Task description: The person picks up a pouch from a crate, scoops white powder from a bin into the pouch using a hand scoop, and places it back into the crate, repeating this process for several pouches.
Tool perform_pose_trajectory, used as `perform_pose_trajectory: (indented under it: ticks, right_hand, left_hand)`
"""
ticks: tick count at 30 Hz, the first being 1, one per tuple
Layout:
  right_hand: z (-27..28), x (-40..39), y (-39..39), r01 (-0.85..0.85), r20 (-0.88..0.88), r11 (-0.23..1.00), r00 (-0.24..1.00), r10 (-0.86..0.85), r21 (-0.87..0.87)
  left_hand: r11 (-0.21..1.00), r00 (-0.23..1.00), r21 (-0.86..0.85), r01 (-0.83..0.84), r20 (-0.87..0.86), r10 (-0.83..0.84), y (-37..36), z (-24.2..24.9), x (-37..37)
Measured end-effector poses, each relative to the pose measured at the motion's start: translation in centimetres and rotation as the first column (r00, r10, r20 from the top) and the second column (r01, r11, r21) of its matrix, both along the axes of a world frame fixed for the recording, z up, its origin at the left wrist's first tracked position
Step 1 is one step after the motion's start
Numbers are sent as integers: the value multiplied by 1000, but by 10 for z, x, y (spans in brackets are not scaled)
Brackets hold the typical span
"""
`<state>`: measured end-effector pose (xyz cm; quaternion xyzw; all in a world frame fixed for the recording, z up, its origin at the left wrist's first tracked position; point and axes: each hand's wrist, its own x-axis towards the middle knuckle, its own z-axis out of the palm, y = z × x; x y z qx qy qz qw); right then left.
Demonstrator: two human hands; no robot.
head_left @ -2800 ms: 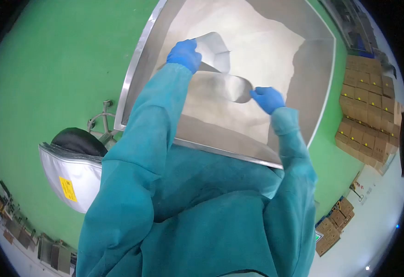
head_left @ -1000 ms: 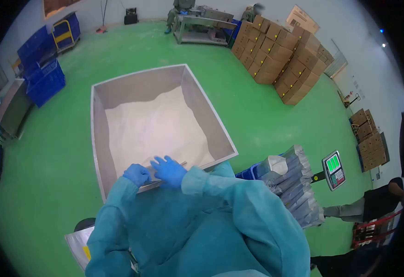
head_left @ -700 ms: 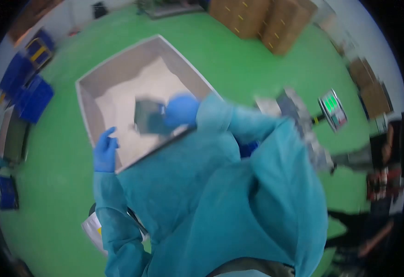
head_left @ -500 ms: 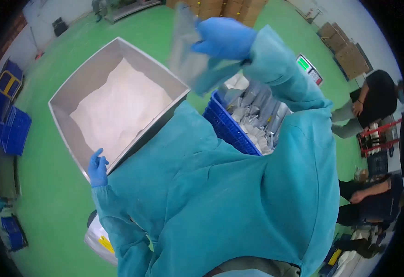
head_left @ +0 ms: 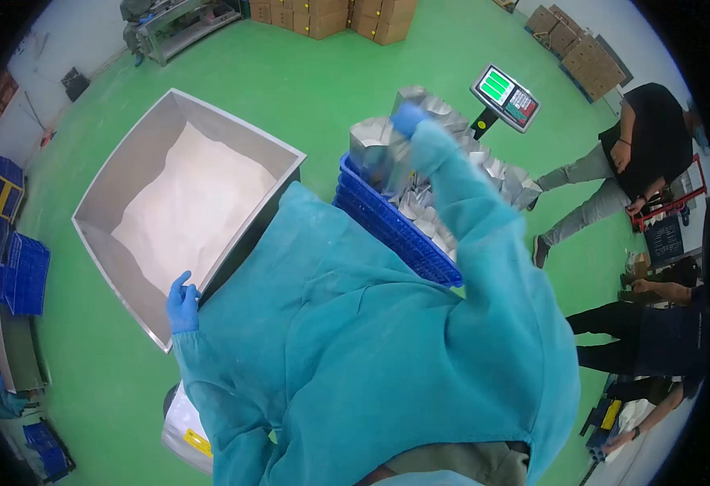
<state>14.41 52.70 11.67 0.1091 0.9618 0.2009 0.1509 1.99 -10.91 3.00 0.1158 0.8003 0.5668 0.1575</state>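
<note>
My right hand (head_left: 409, 120), in a blue glove, is over the blue crate (head_left: 391, 231) at the centre. It grips a silver pouch (head_left: 399, 162) that hangs below it, smeared by motion. Many other silver pouches (head_left: 497, 172) stand packed in and around that crate, some with open tops. My left hand (head_left: 183, 304), gloved too, rests by the near rim of a large metal bin (head_left: 132, 158). Its fingers are bent and apart, and nothing is in them. Pale powder (head_left: 197, 202) lies heaped inside the bin.
A scale display (head_left: 505, 97) rises behind the crate. People (head_left: 655, 146) stand at the right. A white sack (head_left: 186, 433) sits at my lower left. Cardboard boxes (head_left: 318, 18) are stacked at the back, and blue crates (head_left: 27, 271) at far left.
My right hand has carried the pouch from beside the bin to above the blue crate. The view has shifted, showing more of the scale and pouches. My left hand stays by the bin rim.
</note>
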Motion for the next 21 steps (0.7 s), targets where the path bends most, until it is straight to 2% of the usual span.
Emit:
perform_pose_trajectory:
  ticks: [1, 2, 3, 4, 5, 6, 9, 10, 13, 15, 16, 17, 18, 19, 20, 21]
  right_hand:
    - [-40, -5, -3, 93, -30, 994, 995, -95, -60]
    - [-81, -9, -8, 328, -139, 905, 917, -374, -270]
    - [-119, -16, -14, 513, -254, 647, 638, -727, -564]
    - [-141, -19, -17, 530, -250, 538, 520, -817, -655]
    - [-155, -18, -19, 532, -230, 468, 453, -861, -706]
    - [-137, -10, -27, 545, -96, 510, 615, -783, -666]
    - [-88, 18, -27, 537, -89, 502, 618, -781, -678]
    - [-1, 42, -69, 459, -114, 696, 785, -609, -553]
    - [64, 91, -78, 482, -119, 525, 648, -753, -701]
    - [83, 110, -110, 379, -199, 573, 682, -703, -726]
    - [55, 112, -116, 253, -255, 495, 617, -744, -831]
    - [34, 111, -130, 113, -315, 519, 680, -663, -847]
    - [80, 110, -185, -120, -476, 822, 857, -196, -556]
    - [19, 95, -194, -153, -359, 403, 785, -505, -902]
    - [16, 88, -232, -365, -438, 243, 775, -456, -899]
    - [-2, 75, -270, -462, -571, 347, 735, -364, -816]
  left_hand:
    - [1000, 1000, -10, 10, -13, -10, 7, 0, -2]
    - [999, 1000, -26, 19, -20, -20, 10, -2, 0]
    - [998, 999, -49, 27, -26, -28, 11, -3, 3]
    - [999, 999, -35, 29, -38, -31, 11, -6, 2]
    - [999, 998, -22, 30, -47, -31, 9, -10, 4]
    - [999, 998, -8, 33, -52, -33, 8, -12, 6]
    - [999, 999, -31, 39, -11, -39, 10, -6, 11]
    - [999, 1000, -39, 30, -8, -30, 13, -1, 10]
    - [1000, 1000, -22, 20, -7, -20, 19, -2, 18]
    - [999, 999, 27, 26, -23, -25, 37, -17, 14]
    - [994, 999, 108, 30, 31, -34, 61, -14, 15]
    - [984, 995, 177, 25, 87, -41, 92, -8, 28]
    - [971, 988, 240, 11, 145, -47, 118, -2, 44]
    - [914, 947, 399, -65, 315, -70, 149, 0, 59]
    - [834, 874, 526, -168, 470, -120, 180, 3, 76]
    - [763, 792, 589, -267, 585, -174, 206, 23, 98]
